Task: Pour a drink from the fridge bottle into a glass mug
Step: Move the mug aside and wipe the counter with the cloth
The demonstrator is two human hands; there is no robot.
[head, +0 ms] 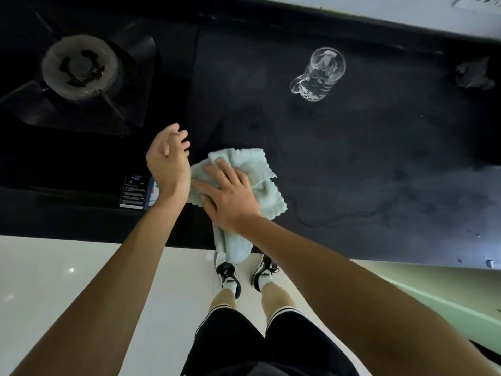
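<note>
**Operator:** How far along?

**Observer:** Early, by the look of it. The glass mug [322,74] stands upright on the dark countertop [352,158], handle turned toward your near-left. It reads clear, with no coloured drink showing, though I can't rule out something colourless at the bottom. The bottle isn't in view at all. So as far as this shows, fetching the bottle and pouring are both left to do.

**Operator:** And the hands?

**Observer:** Your right hand [230,199] lies flat on a pale green cloth [254,169], fingers spread and pressing it onto the counter near the front edge — one end of the cloth hangs over that edge. You aren't pinching it; the palm is simply down on it. Your left hand [166,161] hovers just beside the cloth on its left, fingers loosely curled, holding nothing. Whether it touches the surface I can't tell.

**Operator:** Where's the mug from there?

**Observer:** Further back on the counter and off to the right of both hands, well apart from them and with bare countertop between. The right hand is the nearer one. The burner [80,67] sits far left, away from the mug. My guess is you're wiping the counter — a side job, not the pour itself.
</note>
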